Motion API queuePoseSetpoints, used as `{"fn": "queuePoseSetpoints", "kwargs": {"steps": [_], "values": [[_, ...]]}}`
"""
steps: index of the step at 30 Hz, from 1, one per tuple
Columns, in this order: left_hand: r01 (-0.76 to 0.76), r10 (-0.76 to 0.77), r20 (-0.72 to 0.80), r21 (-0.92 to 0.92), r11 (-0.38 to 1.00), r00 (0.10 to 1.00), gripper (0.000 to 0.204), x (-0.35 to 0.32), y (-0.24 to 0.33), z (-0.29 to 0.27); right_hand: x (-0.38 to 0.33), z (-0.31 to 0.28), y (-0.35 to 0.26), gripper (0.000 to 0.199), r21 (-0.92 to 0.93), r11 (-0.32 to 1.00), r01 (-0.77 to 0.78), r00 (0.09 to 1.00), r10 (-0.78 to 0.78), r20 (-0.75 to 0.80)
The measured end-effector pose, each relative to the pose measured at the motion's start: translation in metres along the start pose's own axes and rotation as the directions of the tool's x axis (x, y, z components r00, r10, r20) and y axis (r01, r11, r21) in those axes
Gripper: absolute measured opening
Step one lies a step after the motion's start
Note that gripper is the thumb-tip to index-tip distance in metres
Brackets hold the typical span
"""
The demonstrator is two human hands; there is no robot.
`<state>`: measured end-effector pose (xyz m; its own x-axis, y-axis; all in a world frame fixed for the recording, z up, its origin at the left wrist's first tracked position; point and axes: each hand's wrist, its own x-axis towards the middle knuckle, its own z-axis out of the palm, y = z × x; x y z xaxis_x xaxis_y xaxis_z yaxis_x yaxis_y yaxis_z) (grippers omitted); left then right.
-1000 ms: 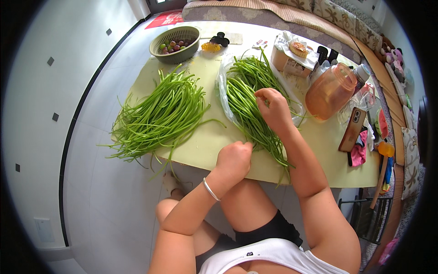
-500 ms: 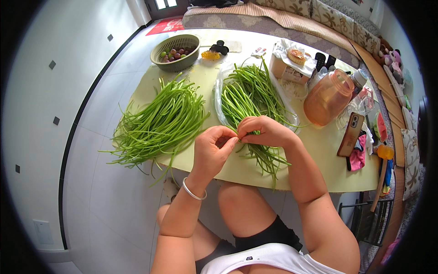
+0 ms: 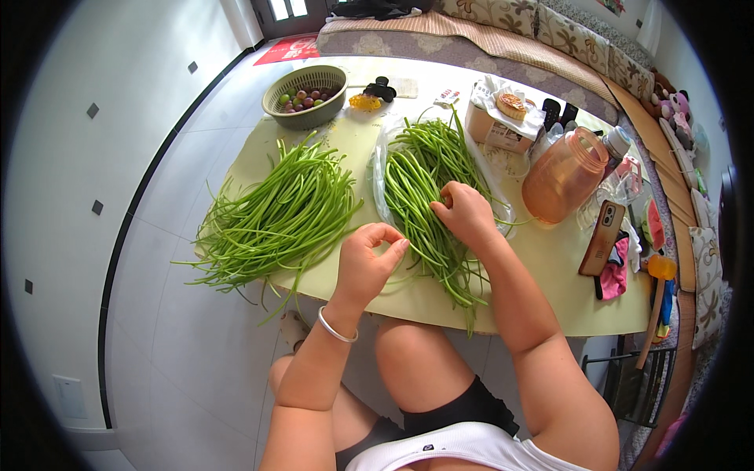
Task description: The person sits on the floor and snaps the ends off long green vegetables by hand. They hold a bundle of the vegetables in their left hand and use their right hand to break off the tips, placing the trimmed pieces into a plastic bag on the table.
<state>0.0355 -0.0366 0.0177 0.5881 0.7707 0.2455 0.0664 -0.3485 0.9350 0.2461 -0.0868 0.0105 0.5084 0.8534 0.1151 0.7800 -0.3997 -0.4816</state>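
Two heaps of long, thin green vegetable stems lie on the pale yellow table. The left heap of stems (image 3: 275,216) rests loose on the tabletop. The right heap of stems (image 3: 428,169) lies on an opened clear plastic bag (image 3: 378,182), its lower ends trailing toward me. Between the heaps, near the table's front edge, my left hand (image 3: 367,263) is in a pinch, thumb and forefinger tips together; anything between them is too small to make out. My right hand (image 3: 465,216) reaches onto the right heap with curled fingers closed on stems there.
A green colander (image 3: 306,119) with grapes stands at the far left, beside a black hair clip (image 3: 382,88). Right of the bag are a box (image 3: 495,125) topped by a round pastry (image 3: 511,106), an orange-pink jug (image 3: 565,177), and a propped phone (image 3: 602,238).
My right hand has left the left hand's fingertips and moved up and right onto the right heap. The left hand has stayed nearly in place, still pinched.
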Motion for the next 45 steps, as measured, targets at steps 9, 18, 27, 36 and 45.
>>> {"fn": "queuePoseSetpoints", "kwargs": {"steps": [9, 18, 27, 36, 45], "values": [[0.287, -0.208, 0.207, -0.505, 0.814, 0.956, 0.009, 0.001, -0.007, -0.002, 0.003, 0.004, 0.012, 0.016, 0.347, 0.935, 0.075, 0.990, -0.028, -0.140], [0.305, -0.358, 0.138, -0.830, 0.467, 0.924, 0.027, 0.005, 0.000, 0.006, -0.034, -0.023, -0.039, 0.012, 0.609, 0.764, 0.214, 0.935, -0.340, 0.098], [0.250, -0.448, 0.184, -0.964, 0.094, 0.875, 0.023, 0.011, -0.016, -0.022, -0.007, 0.005, 0.002, 0.020, 0.213, 0.963, 0.166, 0.978, -0.133, -0.161], [0.368, -0.390, 0.315, -0.927, 0.069, 0.865, 0.024, 0.009, -0.026, -0.026, -0.002, -0.010, 0.002, 0.025, 0.226, 0.973, -0.036, 0.997, 0.021, 0.072], [0.515, -0.314, 0.453, -0.844, 0.150, 0.834, 0.036, 0.005, -0.024, -0.011, -0.016, -0.030, -0.014, 0.023, 0.305, 0.952, 0.002, 0.997, 0.021, -0.071]]}}
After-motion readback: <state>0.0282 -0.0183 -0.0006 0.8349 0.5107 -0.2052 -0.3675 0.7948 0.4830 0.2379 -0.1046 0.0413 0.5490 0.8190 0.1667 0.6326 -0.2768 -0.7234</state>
